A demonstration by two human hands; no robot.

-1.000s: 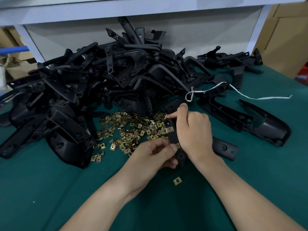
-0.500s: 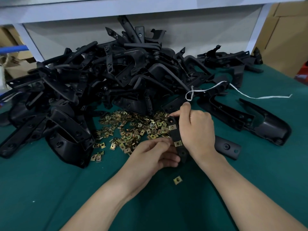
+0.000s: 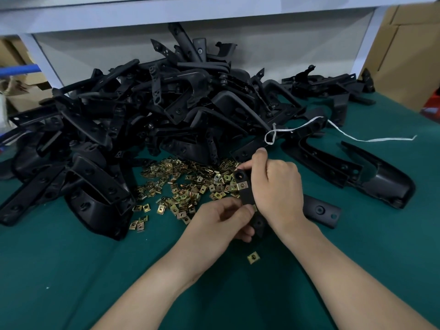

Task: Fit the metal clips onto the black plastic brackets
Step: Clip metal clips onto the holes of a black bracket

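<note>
Black bracket [image 3: 245, 197] lies eleven-to-five o'clock; my right hand [image 3: 276, 186] grips its upper half, my left hand [image 3: 221, 220] pinches a clip [image 3: 254, 207] onto its middle from eight o'clock.

One head-worn wide-angle view looks forward and down, close over the green table [image 3: 71, 270].

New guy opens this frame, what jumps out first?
A heap of black brackets fills the back left of the green table, gold metal clips scattered at its front edge. At centre the left hand and right hand hold one bracket with a clip on it; a lone clip lies nearer the person.
</note>
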